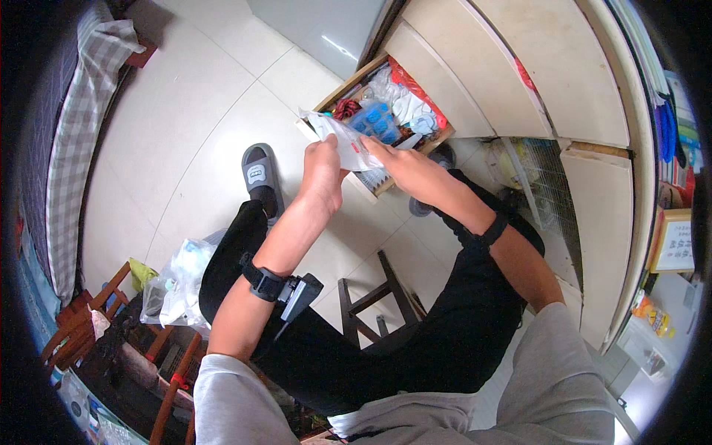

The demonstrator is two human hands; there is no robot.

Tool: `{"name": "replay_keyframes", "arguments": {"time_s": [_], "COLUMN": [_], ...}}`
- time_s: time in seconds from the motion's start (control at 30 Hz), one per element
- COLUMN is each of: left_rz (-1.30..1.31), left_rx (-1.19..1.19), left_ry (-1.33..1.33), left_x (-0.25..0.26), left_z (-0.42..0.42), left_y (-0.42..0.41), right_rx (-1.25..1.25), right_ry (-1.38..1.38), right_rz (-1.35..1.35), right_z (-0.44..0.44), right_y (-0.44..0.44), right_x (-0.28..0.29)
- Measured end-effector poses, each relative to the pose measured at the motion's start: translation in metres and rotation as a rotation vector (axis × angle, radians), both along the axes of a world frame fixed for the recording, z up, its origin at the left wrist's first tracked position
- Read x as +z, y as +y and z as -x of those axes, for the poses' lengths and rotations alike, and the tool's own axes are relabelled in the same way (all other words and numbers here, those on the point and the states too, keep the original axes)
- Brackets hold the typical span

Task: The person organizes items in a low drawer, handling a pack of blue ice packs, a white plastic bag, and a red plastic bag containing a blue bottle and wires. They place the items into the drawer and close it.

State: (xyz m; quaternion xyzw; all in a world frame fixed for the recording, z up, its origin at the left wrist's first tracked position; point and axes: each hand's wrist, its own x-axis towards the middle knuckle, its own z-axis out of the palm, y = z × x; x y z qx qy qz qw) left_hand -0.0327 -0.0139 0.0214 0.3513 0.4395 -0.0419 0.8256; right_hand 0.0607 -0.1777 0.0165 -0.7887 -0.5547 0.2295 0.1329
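Observation:
Both hands grip a thin white plastic bag (pixel 351 146) that bears small red print. My left hand (pixel 322 167) pinches its near-left side, and my right hand (pixel 403 164) holds the right edge. The bag is over the near part of a pulled-out wooden drawer (pixel 371 193). Inside the drawer lie a blue compartment box (pixel 377 122), a bundle of dark red cord (pixel 346 109), crumpled white plastic (pixel 409 103) and a red bag (pixel 409 80) along the far side. The bag hides part of the drawer's contents.
Cream cabinet fronts (pixel 534 67) rise to the right of the drawer. A dark wooden stool (pixel 384 300) is between my legs. To the left, a clear plastic bag (pixel 181 283) rests by a wooden chair (pixel 167 384). A grey checked cloth (pixel 83 139) hangs at the far left.

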Motion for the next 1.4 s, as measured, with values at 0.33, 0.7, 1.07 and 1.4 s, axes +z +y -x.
{"name": "replay_keyframes", "arguments": {"time_s": [0.33,0.7,1.07,1.4], "left_rz": [-0.206,-0.608,-0.739,-0.816], "left_rx": [-0.280,-0.539,-0.648,-0.612], "left_ry": [-0.117,-0.200,-0.160,-0.207], "left_x": [0.002,-0.014,0.013,0.011], "left_z": [-0.022,-0.011,0.008,0.015], "left_y": [-0.007,-0.038,-0.039,-0.037], "right_rx": [-0.130,0.009,-0.215,-0.372], "right_ry": [-0.569,0.006,-0.163,-0.163], "right_rz": [0.086,0.218,0.147,0.142], "right_z": [-0.047,-0.037,-0.067,-0.053], "right_y": [0.002,-0.023,0.005,-0.008], "right_x": [-0.048,-0.095,-0.167,-0.188]}}
